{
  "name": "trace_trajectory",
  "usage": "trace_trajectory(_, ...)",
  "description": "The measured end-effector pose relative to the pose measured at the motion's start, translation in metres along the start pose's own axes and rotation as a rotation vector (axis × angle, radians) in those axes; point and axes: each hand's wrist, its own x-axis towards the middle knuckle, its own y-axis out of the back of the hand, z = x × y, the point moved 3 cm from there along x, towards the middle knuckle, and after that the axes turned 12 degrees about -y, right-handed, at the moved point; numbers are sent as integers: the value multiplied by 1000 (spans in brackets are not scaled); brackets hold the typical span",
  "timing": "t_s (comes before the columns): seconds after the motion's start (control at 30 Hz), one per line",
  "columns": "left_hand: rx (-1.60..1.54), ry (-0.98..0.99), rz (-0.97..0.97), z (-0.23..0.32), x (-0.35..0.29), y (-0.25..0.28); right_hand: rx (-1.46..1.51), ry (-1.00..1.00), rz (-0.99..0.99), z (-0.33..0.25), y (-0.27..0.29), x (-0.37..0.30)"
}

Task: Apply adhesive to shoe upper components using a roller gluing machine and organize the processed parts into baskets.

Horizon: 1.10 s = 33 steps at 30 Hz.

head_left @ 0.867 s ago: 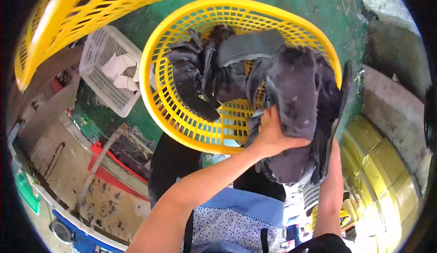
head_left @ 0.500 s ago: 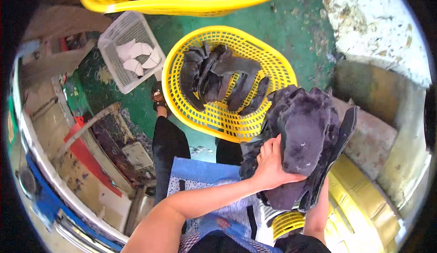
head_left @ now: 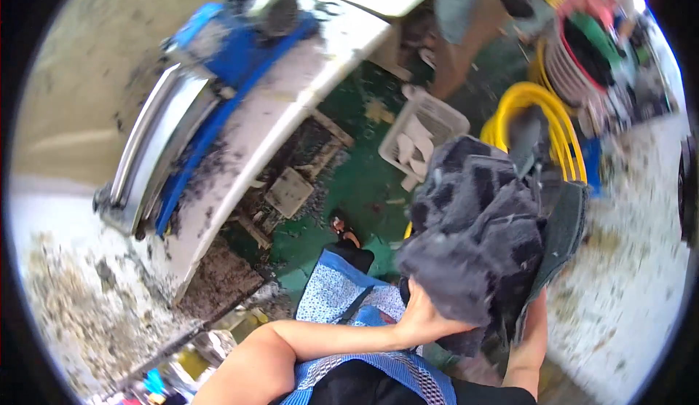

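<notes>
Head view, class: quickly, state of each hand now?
Left hand: closed, holding a bundle of dark grey, fuzzy fabric-like pieces.
Right hand: against the bundle's right side; fingers hidden, grip cannot be told.

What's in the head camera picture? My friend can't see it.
A person's left hand grips a bundle of fuzzy gray pieces, the right hand, partly hidden, against its other side. A white basket of pale pieces sits on green floor beyond; a blue machine stands on a white table at left.

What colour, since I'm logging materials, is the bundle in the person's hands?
The bundle is dark grey; the head view shows it.
</notes>
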Motion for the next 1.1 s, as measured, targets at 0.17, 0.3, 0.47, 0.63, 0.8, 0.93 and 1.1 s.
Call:
trace_trajectory(0.17,367,-253,111,20,-27,109,-268,92,-233,-265,66,424)
trace_trajectory(0.3,849,-264,-52,-3,-34,178,-358,-503,-1006,-443,-102,572)
trace_trajectory(0.47,-741,152,1280,-96,57,252,-985,-720,-1033,-483,-217,725)
trace_trajectory(0.63,-1412,78,1294,-97,105,311,-1523,-460,-861,-491,-240,779)
trace_trajectory(0.8,-1600,145,1072,-102,95,333,-1762,231,-472,-534,-215,746)
trace_trajectory(0.93,-1450,75,921,-75,80,364,-1362,625,-578,-558,-187,684)
trace_trajectory(1.1,-851,619,778,-30,13,370,-1340,966,-597,-491,-160,725)
